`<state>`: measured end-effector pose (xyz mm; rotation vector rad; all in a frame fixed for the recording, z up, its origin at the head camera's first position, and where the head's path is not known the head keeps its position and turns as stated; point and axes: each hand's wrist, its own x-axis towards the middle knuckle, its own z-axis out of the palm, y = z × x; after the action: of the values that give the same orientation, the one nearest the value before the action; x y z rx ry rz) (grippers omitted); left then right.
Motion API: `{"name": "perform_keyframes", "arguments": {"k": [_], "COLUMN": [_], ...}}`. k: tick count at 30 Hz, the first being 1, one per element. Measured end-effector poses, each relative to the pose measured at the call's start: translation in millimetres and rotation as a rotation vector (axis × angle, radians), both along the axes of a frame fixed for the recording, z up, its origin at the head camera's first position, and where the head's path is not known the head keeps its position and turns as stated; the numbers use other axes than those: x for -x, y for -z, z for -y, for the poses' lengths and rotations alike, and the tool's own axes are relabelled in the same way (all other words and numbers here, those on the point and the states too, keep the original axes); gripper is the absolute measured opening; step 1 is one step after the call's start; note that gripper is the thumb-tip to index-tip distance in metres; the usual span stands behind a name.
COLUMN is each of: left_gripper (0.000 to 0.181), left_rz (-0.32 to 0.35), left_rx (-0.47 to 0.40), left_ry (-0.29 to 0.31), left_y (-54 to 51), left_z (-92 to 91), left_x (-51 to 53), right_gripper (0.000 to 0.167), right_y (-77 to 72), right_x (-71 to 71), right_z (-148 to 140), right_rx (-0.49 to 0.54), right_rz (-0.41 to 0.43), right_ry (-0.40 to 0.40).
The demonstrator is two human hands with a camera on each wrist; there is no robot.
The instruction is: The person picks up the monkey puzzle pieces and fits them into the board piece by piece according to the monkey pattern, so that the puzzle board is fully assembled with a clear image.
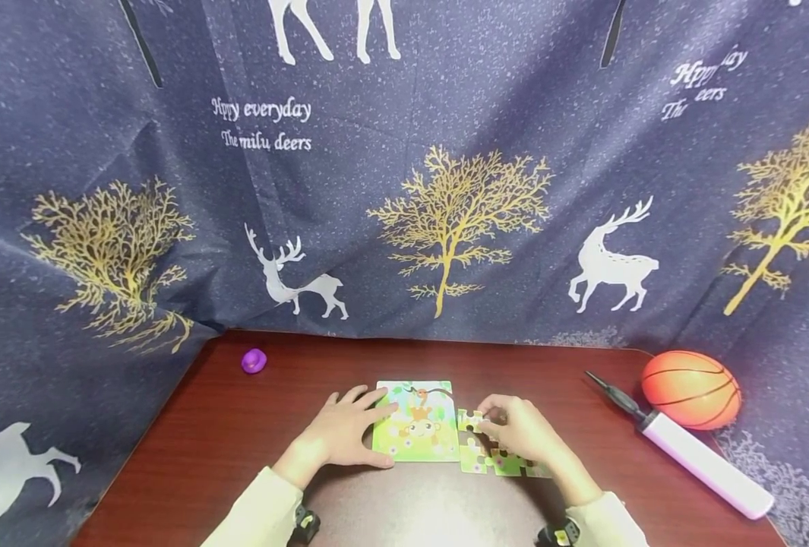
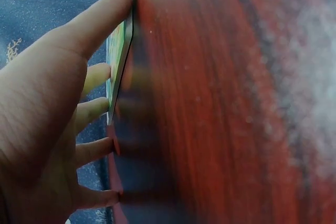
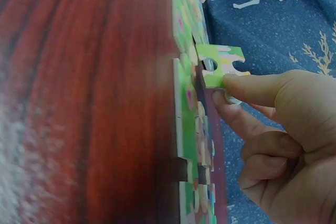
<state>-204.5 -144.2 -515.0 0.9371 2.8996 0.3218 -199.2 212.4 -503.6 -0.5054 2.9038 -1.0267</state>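
Note:
A square monkey picture board lies flat on the table. My left hand rests at its left side with fingers spread, the thumb and some fingertips touching the board in the left wrist view. Just right of the board, my right hand pinches a jigsaw piece between thumb and index finger. In the right wrist view this piece stands tilted up above the others. Below it, several green jigsaw pieces lie in a row along the board's right side, some partly hidden beneath the right hand.
The brown table backs onto a dark blue curtain with deer and trees. A purple object sits at the far left. To the right are an orange ball and a white-barrelled hand pump with a black nozzle end.

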Motion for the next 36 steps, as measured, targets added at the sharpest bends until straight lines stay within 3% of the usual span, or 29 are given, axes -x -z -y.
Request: {"name": "perform_keyframes", "arguments": {"k": [10,16,22,32,36], "left_gripper": [0.096,0.096,0.094,0.094,0.094], "left_rz": [0.061,0.038,0.061,0.069,0.072], "left_rx": [-0.036,-0.024,-0.041,-0.046,-0.06], "left_ry": [0.01,0.021,0.023,0.011,0.006], "left_y": [-2.0,-1.9,-3.9,-0.5,-0.4], "left_z": [5.4,9.0,10.9,13.7,12.8], "left_x": [5.0,5.1,5.3,4.7,2.9], "right_gripper": [0.006,0.006,0.012,0.009,0.012], "right_y": [-5.4,-4.8,-4.3,4.4,8.1], "right_x": [2.2,2.2,3.1,8.2,7.5], "right_z": [9.5,23.8,45.4,91.1,105.4], "right_rx": [0.141,0.21,0.231,0.246,0.289], "right_rz": [0.046,0.1,0.096,0.1,0.157], "right_ry": [0.112,0.095,0.086,0.046,0.018]}}
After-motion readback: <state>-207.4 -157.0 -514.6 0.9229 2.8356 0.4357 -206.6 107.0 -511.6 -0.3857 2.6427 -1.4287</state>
